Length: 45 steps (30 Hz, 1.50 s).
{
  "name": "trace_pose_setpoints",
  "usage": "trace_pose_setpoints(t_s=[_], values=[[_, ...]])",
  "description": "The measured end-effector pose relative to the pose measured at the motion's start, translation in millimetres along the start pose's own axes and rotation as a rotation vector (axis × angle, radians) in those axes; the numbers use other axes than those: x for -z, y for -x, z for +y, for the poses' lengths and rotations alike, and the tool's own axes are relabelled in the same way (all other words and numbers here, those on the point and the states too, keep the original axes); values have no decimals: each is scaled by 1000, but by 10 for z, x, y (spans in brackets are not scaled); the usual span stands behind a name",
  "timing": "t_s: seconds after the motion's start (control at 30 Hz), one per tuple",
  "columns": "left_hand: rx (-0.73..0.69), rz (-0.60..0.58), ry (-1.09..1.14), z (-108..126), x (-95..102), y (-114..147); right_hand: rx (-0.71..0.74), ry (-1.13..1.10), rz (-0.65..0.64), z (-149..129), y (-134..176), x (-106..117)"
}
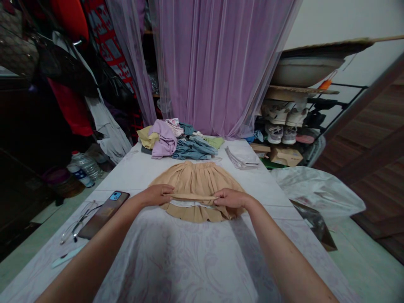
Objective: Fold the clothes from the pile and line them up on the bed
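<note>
A tan gathered skirt lies spread on the white patterned cloth, its gathered waistband at the far side. My left hand pinches one end of a raised fold across the skirt's lower part. At the fold's other end, my right hand grips the fabric in the same way. Between the hands the fold runs nearly straight, and a strip of white lining shows just below it. The skirt's ruffled hem rests flat on the near side. My fingertips are partly hidden by the fabric.
Behind the skirt sits a heap of crumpled clothes. A folded pale cloth lies to its right. Near my left forearm are a phone, eyeglasses and a pale flat object. A purple curtain hangs at the back.
</note>
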<state>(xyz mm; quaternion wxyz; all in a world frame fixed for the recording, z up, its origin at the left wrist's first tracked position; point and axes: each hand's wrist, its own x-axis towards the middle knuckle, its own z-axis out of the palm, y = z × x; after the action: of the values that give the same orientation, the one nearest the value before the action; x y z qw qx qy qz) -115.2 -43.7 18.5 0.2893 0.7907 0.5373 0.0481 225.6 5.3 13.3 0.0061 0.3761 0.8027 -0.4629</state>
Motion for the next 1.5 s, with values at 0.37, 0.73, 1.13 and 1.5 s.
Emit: trace_pose_setpoints(t_s=[0.37, 0.73, 1.13, 1.5], values=[[251, 531, -376, 196, 561, -454, -252, 637, 939, -346, -359, 574], [7, 142, -197, 121, -180, -194, 176, 303, 594, 139, -128, -354], [159, 165, -249, -15, -247, -36, 128, 266, 683, 291, -113, -614], [141, 286, -271, -131, -331, 46, 93, 269, 697, 334, 1, -623]])
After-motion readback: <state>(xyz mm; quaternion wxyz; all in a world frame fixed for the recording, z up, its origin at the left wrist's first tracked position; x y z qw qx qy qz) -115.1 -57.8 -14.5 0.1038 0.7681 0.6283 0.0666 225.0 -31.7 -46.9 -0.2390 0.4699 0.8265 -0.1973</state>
